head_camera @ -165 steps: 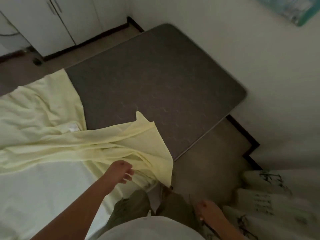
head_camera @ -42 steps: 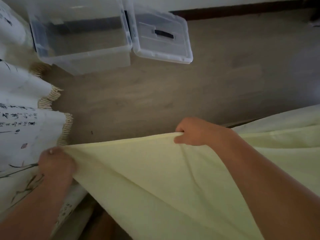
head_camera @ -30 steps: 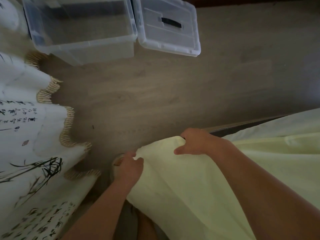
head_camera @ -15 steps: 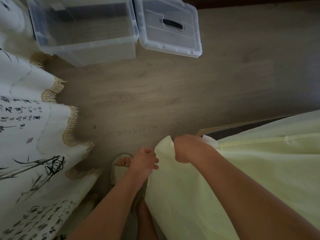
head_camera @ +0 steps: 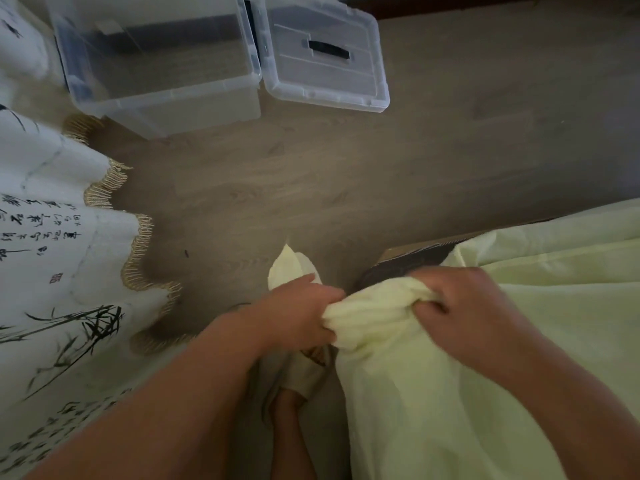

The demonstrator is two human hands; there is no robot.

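A pale yellow sheet [head_camera: 450, 393] hangs from the mattress edge at the right and fills the lower right of the view. Its edge is bunched into a thick roll between my hands. My left hand [head_camera: 298, 311] grips the left end of the bunch, and a corner of the sheet sticks up above its fingers. My right hand [head_camera: 460, 306] grips the right end, fingers curled into the folds. A dark mattress corner [head_camera: 408, 259] shows just behind the bunch.
A clear plastic storage bin [head_camera: 156, 60] stands on the wooden floor [head_camera: 381, 168] at the top left, its lid [head_camera: 325, 53] lying beside it. A white fringed cloth with ink calligraphy and bamboo [head_camera: 52, 271] hangs at the left. My slippered foot [head_camera: 304, 372] is below my hands.
My hands have come together and gathered the sheet's edge from a spread-out line into a tight bunch. My left hand has taken hold of the sheet again.
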